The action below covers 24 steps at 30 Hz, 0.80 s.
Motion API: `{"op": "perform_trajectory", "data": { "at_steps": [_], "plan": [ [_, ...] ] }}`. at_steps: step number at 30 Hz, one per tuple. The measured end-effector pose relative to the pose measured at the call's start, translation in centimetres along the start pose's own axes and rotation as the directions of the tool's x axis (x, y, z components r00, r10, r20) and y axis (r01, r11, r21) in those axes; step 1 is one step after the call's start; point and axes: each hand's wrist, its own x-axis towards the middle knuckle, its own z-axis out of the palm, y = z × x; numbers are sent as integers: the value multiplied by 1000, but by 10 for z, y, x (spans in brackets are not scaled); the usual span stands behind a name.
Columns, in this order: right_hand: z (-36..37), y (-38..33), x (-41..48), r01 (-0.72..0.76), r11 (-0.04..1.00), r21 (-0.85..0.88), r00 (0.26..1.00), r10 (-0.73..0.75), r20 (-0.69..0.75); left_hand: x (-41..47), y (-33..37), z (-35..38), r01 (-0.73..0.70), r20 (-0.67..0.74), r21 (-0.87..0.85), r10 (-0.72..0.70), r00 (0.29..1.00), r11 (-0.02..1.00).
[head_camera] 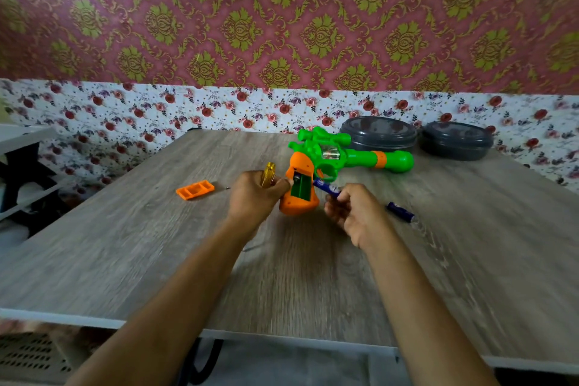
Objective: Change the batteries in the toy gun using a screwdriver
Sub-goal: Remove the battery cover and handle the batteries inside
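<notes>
A green and orange toy gun (338, 157) lies on the wooden table (156, 254), its orange handle nearest me with the battery compartment (300, 187) uncovered. My left hand (255, 194) grips the handle's left side and also holds a gold battery (268, 174). My right hand (354, 213) pinches a blue battery (326, 187), whose tip sits at the compartment's right edge. A second blue battery (401, 211) lies on the table to the right. The orange compartment cover (195, 190) lies to the left, with a tiny screw (227, 188) beside it. No screwdriver is in view.
Two dark round lidded containers (379, 135) (456, 139) stand at the back right against the floral wall. The table's front edge (94, 320) runs close to me. A white shelf unit (22, 166) stands off the table's left side.
</notes>
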Motion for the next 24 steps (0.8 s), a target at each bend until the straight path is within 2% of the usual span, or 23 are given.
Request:
{"op": "perform_trajectory", "data": {
  "at_steps": [4, 8, 11, 14, 17, 19, 21, 23, 24],
  "plan": [
    [-1, 1, -2, 5, 1000, -5, 998, -4, 56, -11, 11, 7, -236, -23, 141, 241, 970, 962],
    [3, 4, -1, 20, 999, -38, 995, -16, 101, -22, 17, 12, -392, 18, 244, 400, 916, 887],
    [5, 7, 2, 13, 1000, -1, 998, -13, 62, -22, 18, 14, -387, 9, 243, 397, 918, 889],
    [8, 9, 4, 5, 993, 119, 1000, -4, -11, -20, 17, 14, -357, -44, 222, 375, 926, 907],
    [11, 10, 3, -68, 960, 270, 998, 65, 21, -20, 18, 12, -411, -74, 255, 441, 894, 875],
    [11, 8, 2, -133, 927, 350, 989, 102, 107, -21, 19, 12, -561, 20, 334, 589, 808, 758],
    [8, 6, 0, -166, 905, 392, 976, 95, 194, -25, 20, 15, -697, 150, 430, 716, 682, 574],
    [4, 4, -1, -160, 901, 404, 972, 73, 223, -26, 20, 18, -755, 224, 481, 770, 597, 446],
    [2, 3, -3, -158, 901, 403, 973, 72, 221, -25, 20, 19, -772, 245, 476, 779, 577, 422]
  ]
}}
